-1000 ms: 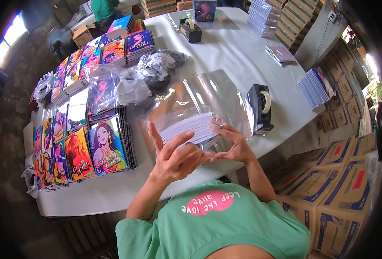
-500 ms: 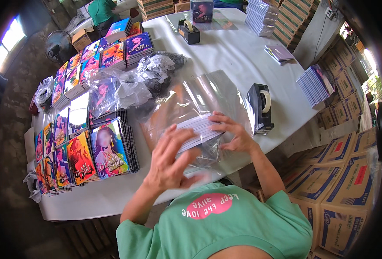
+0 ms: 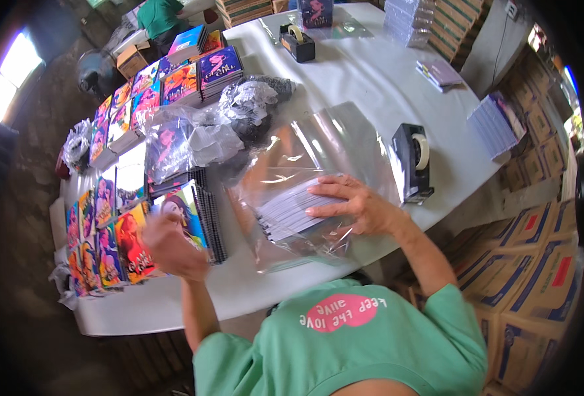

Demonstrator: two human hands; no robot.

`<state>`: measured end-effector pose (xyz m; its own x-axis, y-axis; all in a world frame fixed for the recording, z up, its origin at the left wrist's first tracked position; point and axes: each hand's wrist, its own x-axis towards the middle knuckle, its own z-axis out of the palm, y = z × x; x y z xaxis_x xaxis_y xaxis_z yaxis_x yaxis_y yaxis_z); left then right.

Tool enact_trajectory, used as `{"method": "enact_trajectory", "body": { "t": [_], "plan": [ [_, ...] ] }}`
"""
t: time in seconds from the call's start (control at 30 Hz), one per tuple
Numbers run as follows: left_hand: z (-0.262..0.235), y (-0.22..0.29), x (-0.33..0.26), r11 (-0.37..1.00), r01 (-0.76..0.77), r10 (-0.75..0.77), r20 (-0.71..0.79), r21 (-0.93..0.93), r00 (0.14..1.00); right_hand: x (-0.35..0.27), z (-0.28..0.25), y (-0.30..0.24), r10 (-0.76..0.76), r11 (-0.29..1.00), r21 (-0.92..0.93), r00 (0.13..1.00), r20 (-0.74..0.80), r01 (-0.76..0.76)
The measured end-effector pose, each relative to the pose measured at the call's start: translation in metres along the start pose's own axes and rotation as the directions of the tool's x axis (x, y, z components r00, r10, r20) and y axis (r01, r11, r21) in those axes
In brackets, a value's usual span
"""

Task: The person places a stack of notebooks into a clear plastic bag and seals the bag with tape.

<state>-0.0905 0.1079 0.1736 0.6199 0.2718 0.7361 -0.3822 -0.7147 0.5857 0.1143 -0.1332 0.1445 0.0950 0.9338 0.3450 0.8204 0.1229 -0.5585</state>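
Observation:
A stack of spiral notebooks (image 3: 288, 214), white page edges showing, lies inside a large clear plastic bag (image 3: 344, 135) on the table before me. On its right end rests my right hand (image 3: 358, 206), fingers stretched out and slightly apart over the plastic. My left hand (image 3: 175, 249) is over the front of the notebook piles, smeared by motion, so its fingers cannot be made out. It partly covers a pile of spiral notebooks with a woman on the cover (image 3: 189, 204) and is near an orange-covered notebook (image 3: 132, 241).
A black tape dispenser (image 3: 412, 165) stands right of the bag, another (image 3: 298, 45) farther back. Crumpled plastic (image 3: 242, 109) lies behind the near piles. More notebooks (image 3: 495, 129) are stacked at the table's right edge. Cartons (image 3: 536, 277) stand at my right; a person in green (image 3: 160, 18) is at the back.
My left hand has moved from the bag leftward to the notebook piles. The right hand has settled lower over the bagged stack. The whole view has shifted slightly.

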Motion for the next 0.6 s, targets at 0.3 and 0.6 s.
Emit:
{"method": "enact_trajectory", "body": {
  "t": [0.3,0.6],
  "plan": [
    [0.05,0.006,-0.016,0.946,-0.156,-0.097,0.711,0.283,0.697,0.001,-0.005,-0.002,0.043,0.998,-0.056,0.987,0.157,-0.035],
    [0.054,0.008,0.011,0.929,-0.229,-0.129,0.835,0.29,0.535,0.015,-0.043,0.004,0.048,0.871,0.473,0.982,0.182,-0.13]
  ]
}}
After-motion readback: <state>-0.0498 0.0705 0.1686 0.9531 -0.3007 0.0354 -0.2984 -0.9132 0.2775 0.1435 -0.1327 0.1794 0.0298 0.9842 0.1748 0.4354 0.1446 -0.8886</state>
